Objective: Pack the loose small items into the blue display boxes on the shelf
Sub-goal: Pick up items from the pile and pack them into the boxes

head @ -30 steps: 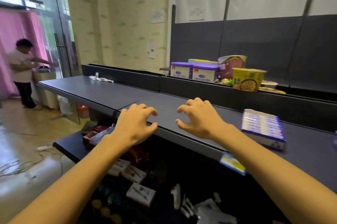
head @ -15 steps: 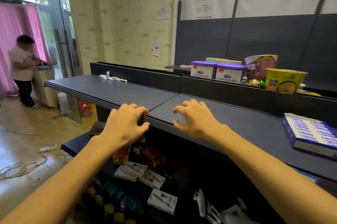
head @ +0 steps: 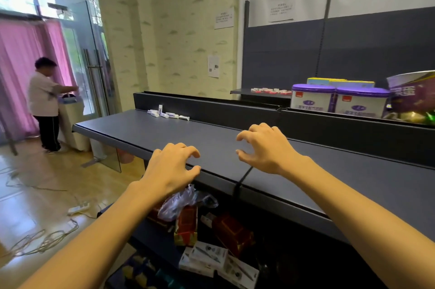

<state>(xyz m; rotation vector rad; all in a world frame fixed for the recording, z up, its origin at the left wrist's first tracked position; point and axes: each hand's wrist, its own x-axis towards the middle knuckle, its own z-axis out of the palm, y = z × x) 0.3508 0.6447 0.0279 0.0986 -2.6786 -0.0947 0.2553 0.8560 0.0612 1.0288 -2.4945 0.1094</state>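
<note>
Dark grey metal shelf (head: 169, 131) in my head view. Left hand (head: 171, 168) and right hand (head: 266, 149) hover over its front edge, fingers loosely curled, holding nothing. Small white loose tubes (head: 168, 113) lie far back left. No blue display box visible. Approach step, I judge; next, reach the tubes.

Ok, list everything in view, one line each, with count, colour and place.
shelf: one, dark grey, centre
small tubes: several, white, far left end of shelf
tubs: two, white with purple lids, behind shelf at right
flat boxes: a few, white, lower shelf
red packs: two or so, lower shelf
plastic bag: one, clear, under shelf edge
person: one, white top, by the door at left
left hand: empty, fingers curled, at shelf front edge
right hand: empty, fingers curled, over shelf
</note>
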